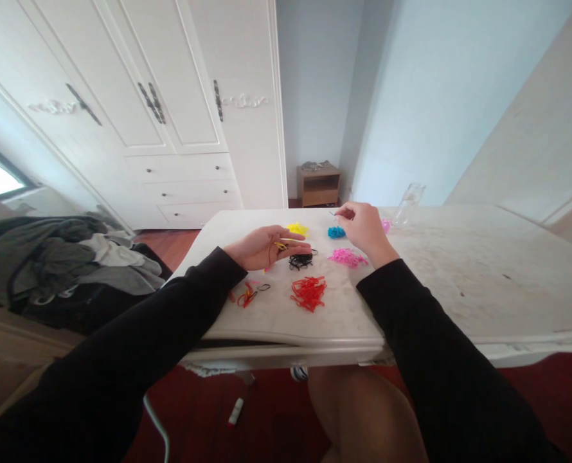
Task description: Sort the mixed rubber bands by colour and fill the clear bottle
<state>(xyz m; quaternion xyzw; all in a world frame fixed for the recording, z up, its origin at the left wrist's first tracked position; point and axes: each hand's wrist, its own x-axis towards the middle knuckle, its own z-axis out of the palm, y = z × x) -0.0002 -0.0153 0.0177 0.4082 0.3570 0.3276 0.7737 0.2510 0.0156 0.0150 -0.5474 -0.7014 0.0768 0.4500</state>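
My left hand (267, 247) is turned partly palm up, fingers stretched to the right, with a few rubber bands (280, 245), a yellow one among them, resting in it. It hovers beside the black rubber band pile (300, 260) and the yellow pile (297, 229). Above the blue pile (336, 232), my right hand (363, 228) pinches a small thin bluish rubber band (333, 213) between thumb and forefinger. Below its wrist lies a pink pile (348, 258). Red rubber bands (308, 293) form a heap nearer me, and mixed loose bands (249, 296) lie to their left.
A white table (459, 270) carries the piles. At its far side stands a clear glass container (410, 202), with something pink (386, 225) partly behind my right hand. Clothes (107, 257) are heaped to the left. A white wardrobe (180, 186) stands beyond.
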